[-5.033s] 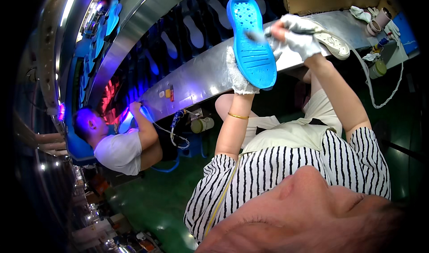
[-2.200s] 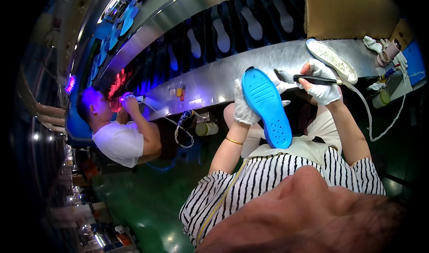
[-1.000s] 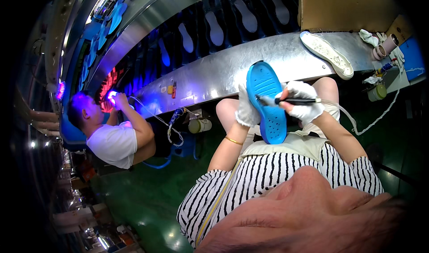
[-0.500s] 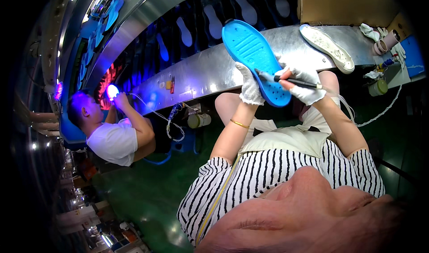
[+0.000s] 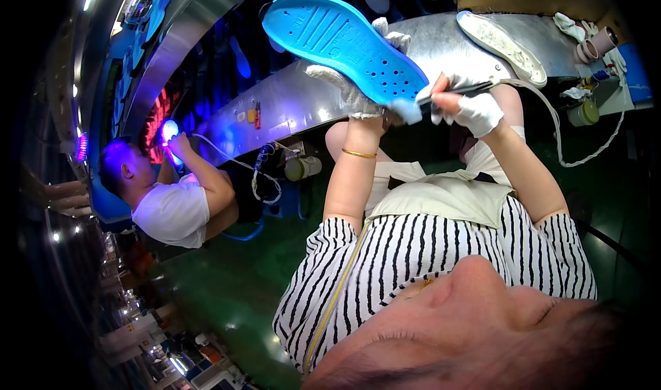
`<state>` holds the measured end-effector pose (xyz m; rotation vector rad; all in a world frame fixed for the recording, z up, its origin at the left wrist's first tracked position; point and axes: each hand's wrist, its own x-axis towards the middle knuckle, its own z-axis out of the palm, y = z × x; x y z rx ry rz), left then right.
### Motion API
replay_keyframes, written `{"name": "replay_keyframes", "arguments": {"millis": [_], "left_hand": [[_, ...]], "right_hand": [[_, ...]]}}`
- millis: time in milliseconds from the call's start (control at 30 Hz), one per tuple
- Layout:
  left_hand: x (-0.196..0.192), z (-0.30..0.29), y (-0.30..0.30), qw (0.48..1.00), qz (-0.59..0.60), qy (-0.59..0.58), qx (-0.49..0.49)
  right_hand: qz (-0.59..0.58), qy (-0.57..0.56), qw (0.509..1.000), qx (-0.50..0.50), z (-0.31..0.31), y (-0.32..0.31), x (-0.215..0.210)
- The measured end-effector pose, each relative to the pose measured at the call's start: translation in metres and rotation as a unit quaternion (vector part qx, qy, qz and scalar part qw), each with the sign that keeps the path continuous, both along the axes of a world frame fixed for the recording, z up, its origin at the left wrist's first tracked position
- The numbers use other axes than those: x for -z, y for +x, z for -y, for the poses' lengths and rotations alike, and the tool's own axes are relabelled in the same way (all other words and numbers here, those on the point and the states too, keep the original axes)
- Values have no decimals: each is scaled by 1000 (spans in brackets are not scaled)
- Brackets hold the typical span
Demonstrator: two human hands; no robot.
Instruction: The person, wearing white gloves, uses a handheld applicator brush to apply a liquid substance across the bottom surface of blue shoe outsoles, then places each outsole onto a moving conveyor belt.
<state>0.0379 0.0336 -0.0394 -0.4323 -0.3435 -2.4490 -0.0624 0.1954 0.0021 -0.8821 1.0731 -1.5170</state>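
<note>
A blue shoe sole point(image 5: 344, 42) is held up in front of me, tilted, its wide end toward the far left. My left hand point(image 5: 354, 100), in a white glove, grips it from below, with gloved fingers showing past its far edge. My right hand point(image 5: 475, 111), its glove leaving some fingertips bare, is closed around a brush point(image 5: 460, 89) with a dark handle. The pale bristles are at the sole's near right end, against or just beside its edge; which one I cannot tell. A white tube point(image 5: 544, 104) runs from around the brush's rear end.
A white sole point(image 5: 502, 45) lies on the metal bench point(image 5: 303, 104). Cups point(image 5: 597, 45) and gloves stand at its right end, with a jar point(image 5: 584, 113) below. Beyond runs a dark conveyor carrying soles. At left, a co-worker point(image 5: 175, 207) holds a glowing piece.
The blue sole has swung leftward and away, turning from upright to slanted. The brush has moved from its middle edge to its near right end.
</note>
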Motion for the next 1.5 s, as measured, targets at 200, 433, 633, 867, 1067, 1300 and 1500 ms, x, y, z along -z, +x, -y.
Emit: {"name": "replay_keyframes", "arguments": {"millis": [200, 433, 633, 867, 1067, 1300, 1500], "left_hand": [[-11, 14, 6, 970, 101, -211, -59], [-30, 14, 7, 898, 221, -380, -27], [-34, 21, -1, 868, 341, -360, 24], [-29, 30, -8, 834, 451, -313, 63], [-34, 34, -20, 803, 501, -319, 56], [-46, 29, -20, 768, 546, -331, 57], [-41, 47, -11, 809, 510, -291, 11]], "right_hand": [[-45, -46, 998, 12, 0, -7, 2], [-237, 156, 953, -107, 2, -32, -26], [-255, -43, 966, -30, 3, -19, -1], [-253, 104, 958, -91, 9, -22, -19], [-255, -2, 967, -18, 9, -19, -3], [-256, 1, 966, -22, 13, -41, -12], [-397, -34, 915, -70, 13, -53, -11]]}}
